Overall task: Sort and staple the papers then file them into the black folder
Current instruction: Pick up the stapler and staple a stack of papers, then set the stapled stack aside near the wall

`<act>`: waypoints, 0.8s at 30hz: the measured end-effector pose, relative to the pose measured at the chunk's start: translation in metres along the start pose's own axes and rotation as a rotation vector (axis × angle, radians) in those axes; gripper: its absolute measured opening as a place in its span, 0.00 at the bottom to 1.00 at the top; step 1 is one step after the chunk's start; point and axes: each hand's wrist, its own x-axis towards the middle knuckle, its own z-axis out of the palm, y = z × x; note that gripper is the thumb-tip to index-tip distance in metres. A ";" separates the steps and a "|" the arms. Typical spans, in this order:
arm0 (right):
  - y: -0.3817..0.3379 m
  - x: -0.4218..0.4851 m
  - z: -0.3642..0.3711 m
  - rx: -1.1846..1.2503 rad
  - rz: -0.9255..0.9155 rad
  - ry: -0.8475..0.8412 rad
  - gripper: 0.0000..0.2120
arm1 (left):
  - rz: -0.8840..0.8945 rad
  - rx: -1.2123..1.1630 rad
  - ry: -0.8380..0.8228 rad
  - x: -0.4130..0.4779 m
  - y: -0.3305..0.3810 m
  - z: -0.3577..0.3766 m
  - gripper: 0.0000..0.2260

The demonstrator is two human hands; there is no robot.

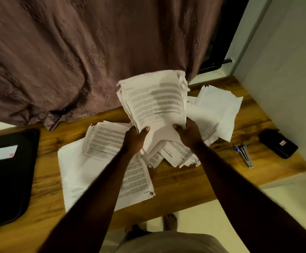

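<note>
Thick stack of white printed paper sheets (155,103) is held upright at centre frame, above the brown wood-grain surface (185,181). Grip of the left hand (136,138): thumb on the front sheet, fingers behind, grasping the stack's lower left corner. Grip of the right hand (187,133): same on the lower right corner, thumb in front. Loose white printed sheets (97,172) lie scattered on the surface below and either side of the hands, several w/ torn corners. Flat black folder w/ a white label (7,179) lies at the left edge of frame, apart from the sheets. Slim silver stapler w/ blue trim (245,156) lies right of centre near the sheets; blurry, prob. closed. Black rectangular case (278,143) sits just right of it. Mauve-brown patterned curtain (75,52) fills the upper left.
</note>
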 end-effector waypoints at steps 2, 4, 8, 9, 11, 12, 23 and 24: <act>-0.003 0.006 -0.018 0.006 0.041 0.009 0.20 | 0.053 -0.075 0.005 0.007 0.017 0.005 0.19; 0.003 0.010 -0.044 -0.037 0.101 0.020 0.23 | 0.028 -0.142 -0.020 0.020 0.027 0.020 0.22; 0.025 0.007 -0.096 -0.182 0.200 0.025 0.26 | -0.161 -0.223 -0.221 0.039 0.039 0.070 0.26; 0.030 0.004 -0.106 -0.198 0.235 0.038 0.26 | -0.173 -0.201 -0.273 0.039 0.043 0.082 0.26; 0.041 0.001 -0.126 -0.220 0.304 0.083 0.26 | -0.149 -0.143 -0.350 0.042 0.054 0.108 0.26; 0.046 0.001 -0.135 -0.223 0.324 0.103 0.26 | -0.131 -0.131 -0.370 0.042 0.060 0.120 0.25; 0.091 0.058 -0.251 -0.355 0.428 0.207 0.29 | -0.183 -0.136 -0.521 0.087 0.142 0.243 0.21; 0.095 0.066 -0.260 -0.384 0.433 0.204 0.29 | -0.158 -0.117 -0.544 0.089 0.150 0.252 0.23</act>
